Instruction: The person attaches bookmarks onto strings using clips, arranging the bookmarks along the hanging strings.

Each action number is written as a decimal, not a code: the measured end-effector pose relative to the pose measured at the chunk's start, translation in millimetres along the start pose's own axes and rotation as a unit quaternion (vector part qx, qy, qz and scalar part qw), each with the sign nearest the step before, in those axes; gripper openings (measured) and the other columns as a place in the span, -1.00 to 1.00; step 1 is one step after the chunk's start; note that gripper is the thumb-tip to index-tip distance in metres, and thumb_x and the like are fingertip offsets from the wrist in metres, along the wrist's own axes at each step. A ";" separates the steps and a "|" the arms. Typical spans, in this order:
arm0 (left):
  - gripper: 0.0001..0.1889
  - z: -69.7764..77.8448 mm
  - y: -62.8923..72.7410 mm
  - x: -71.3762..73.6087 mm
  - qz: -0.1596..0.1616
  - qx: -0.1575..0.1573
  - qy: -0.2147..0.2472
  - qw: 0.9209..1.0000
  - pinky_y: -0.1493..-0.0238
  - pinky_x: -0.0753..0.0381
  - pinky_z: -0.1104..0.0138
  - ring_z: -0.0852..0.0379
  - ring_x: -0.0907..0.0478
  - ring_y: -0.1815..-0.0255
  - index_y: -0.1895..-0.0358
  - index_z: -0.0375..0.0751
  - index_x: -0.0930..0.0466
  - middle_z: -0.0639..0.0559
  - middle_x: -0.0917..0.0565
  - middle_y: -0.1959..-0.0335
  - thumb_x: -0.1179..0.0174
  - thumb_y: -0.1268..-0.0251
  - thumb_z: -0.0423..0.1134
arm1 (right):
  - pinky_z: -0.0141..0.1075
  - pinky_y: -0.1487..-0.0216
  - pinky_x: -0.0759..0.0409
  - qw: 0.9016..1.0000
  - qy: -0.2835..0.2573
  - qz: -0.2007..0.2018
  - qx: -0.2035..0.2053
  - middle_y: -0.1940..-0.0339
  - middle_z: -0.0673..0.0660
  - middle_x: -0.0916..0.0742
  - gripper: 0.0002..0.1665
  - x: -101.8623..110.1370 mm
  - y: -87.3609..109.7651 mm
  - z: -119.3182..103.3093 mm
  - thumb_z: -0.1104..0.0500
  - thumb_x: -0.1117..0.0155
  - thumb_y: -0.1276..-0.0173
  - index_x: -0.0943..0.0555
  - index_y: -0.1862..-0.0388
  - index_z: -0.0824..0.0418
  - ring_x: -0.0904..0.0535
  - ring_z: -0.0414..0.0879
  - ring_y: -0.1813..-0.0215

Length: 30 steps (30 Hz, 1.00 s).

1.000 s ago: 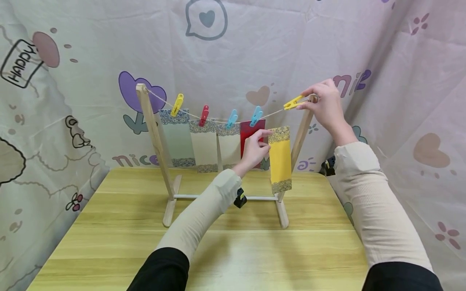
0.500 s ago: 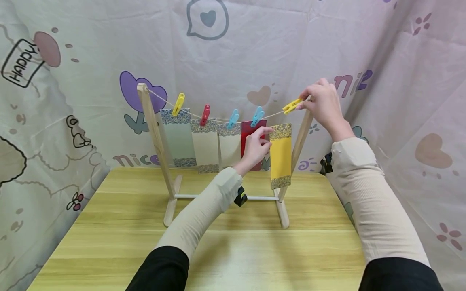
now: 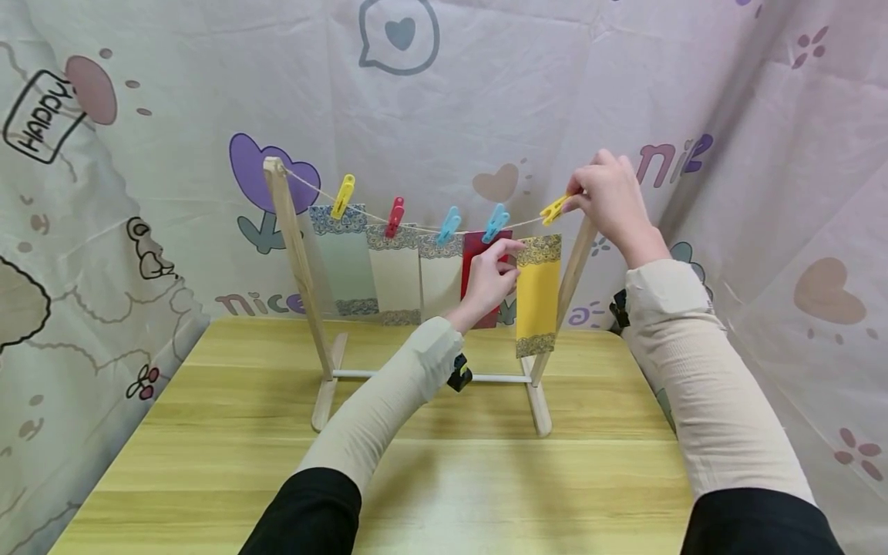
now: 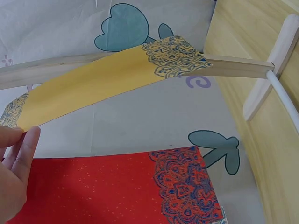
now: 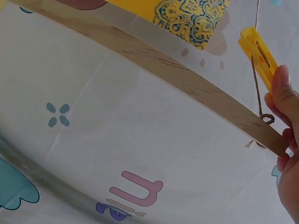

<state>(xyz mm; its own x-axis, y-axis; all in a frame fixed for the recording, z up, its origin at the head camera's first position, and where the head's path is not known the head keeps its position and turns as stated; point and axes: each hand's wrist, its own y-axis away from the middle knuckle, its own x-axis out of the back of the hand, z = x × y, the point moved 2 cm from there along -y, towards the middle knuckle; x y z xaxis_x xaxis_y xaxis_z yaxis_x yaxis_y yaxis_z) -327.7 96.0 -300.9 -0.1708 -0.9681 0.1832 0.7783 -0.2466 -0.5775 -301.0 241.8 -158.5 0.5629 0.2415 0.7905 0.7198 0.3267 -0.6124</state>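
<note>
My left hand (image 3: 492,281) pinches the upper left edge of a yellow card (image 3: 537,297) with lace-patterned ends, which hangs down just below the string (image 3: 522,224). In the left wrist view the fingertips (image 4: 31,135) grip that card's patterned corner. My right hand (image 3: 610,200) pinches the tail of a yellow clothespin (image 3: 555,210) at the string's right end. The right wrist view shows this clothespin (image 5: 259,56) at the string, apart from the yellow card (image 5: 187,21). Behind my left hand hangs a red card (image 3: 479,245), held by a blue clothespin (image 3: 496,222).
A wooden stand (image 3: 294,262) carries the string above the wooden table (image 3: 444,478). Left of the red card, a pale green card (image 3: 343,262) and two cream cards (image 3: 393,277) hang from yellow (image 3: 343,196), red (image 3: 395,216) and blue (image 3: 449,226) clothespins. A patterned cloth (image 3: 486,92) hangs behind.
The yellow card has risen slightly toward the string in my left hand. My right hand has shifted a little left, and its clothespin has tilted more steeply.
</note>
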 end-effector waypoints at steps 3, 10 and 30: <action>-0.67 0.8 -0.8 0.4 0.003 -0.004 -0.002 1.000 0.45 -0.58 0.44 0.11 -0.59 0.46 0.06 -0.29 -0.50 -0.09 -0.59 0.14 -0.13 -0.06 -0.58 | -0.15 0.26 -0.09 1.000 -0.005 -0.007 0.000 0.53 0.16 -0.51 -0.81 -0.7 0.5 0.2 0.26 -0.38 0.03 -0.60 0.49 0.38 -0.25 0.02 0.33; -0.69 4.0 -4.2 3.1 0.028 -0.028 0.000 0.999 0.29 -0.56 0.47 0.07 -0.61 0.37 0.11 -0.35 -0.53 -0.14 -0.60 0.10 -0.13 -0.03 -0.62 | -0.14 0.25 -0.05 0.999 -0.013 -0.031 -0.002 0.50 0.13 -0.46 -0.85 -0.5 1.4 1.5 0.26 -0.35 -0.03 -0.61 0.47 0.35 -0.23 0.01 0.32; -0.75 40.7 3.6 7.5 0.052 -0.070 0.030 0.996 0.19 -0.57 0.27 -0.15 -0.57 0.21 0.21 -0.55 -0.51 -0.31 -0.57 0.12 -0.01 -0.02 -0.73 | -0.10 0.22 -0.03 0.998 0.011 -0.064 0.022 0.49 0.11 -0.45 -0.84 -1.3 1.9 1.4 0.21 -0.34 -0.04 -0.62 0.44 0.30 -0.23 0.01 0.31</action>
<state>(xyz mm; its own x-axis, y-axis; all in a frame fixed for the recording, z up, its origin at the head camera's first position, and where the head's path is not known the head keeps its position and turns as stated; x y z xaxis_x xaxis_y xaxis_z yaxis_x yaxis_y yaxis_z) -301.6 89.6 -269.2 -0.1330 -0.9886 0.0713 0.7023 -0.1447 -0.6970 -301.0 243.4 -160.6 0.4770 0.1754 0.8612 0.7680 0.3934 -0.5055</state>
